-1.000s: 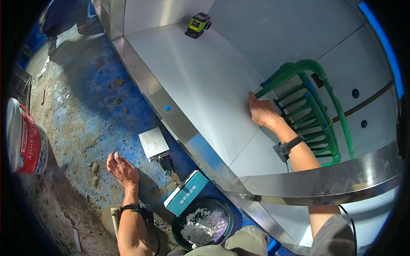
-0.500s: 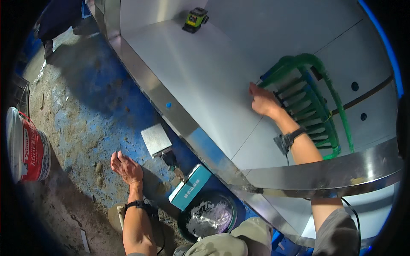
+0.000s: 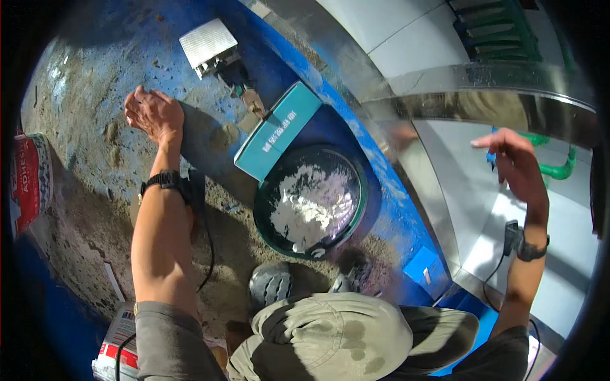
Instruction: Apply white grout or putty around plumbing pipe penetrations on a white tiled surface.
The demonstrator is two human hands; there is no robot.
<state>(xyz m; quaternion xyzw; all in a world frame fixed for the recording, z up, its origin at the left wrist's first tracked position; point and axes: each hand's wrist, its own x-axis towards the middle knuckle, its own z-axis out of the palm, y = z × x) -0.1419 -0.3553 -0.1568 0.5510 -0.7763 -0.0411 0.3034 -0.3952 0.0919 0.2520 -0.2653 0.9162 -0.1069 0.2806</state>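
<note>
My left hand hangs over the stained floor at the left, fingers loosely bent and apart, with nothing visible in it. The silver, flat-bladed tool lies beyond it. My right hand is at the right, over the pale tiles, fingers stretched out and holding nothing. Between my hands stands a dark green tub with grey-white, powdery or pasty material inside. A wide teal-bladed scraper rests at the tub's far left rim. Part of a green tubular frame shows behind my right hand.
A shiny metal rail crosses at upper right, with a green plastic chair beyond. Blue edging runs diagonally past the tub. A red-and-white bucket stands far left, and a red-and-white package lower left. My shoes are below the tub.
The view has swung down toward the tub. My right hand has drawn back from the green chair to the near side of the rail, its fingers now extended. My left hand stays empty.
</note>
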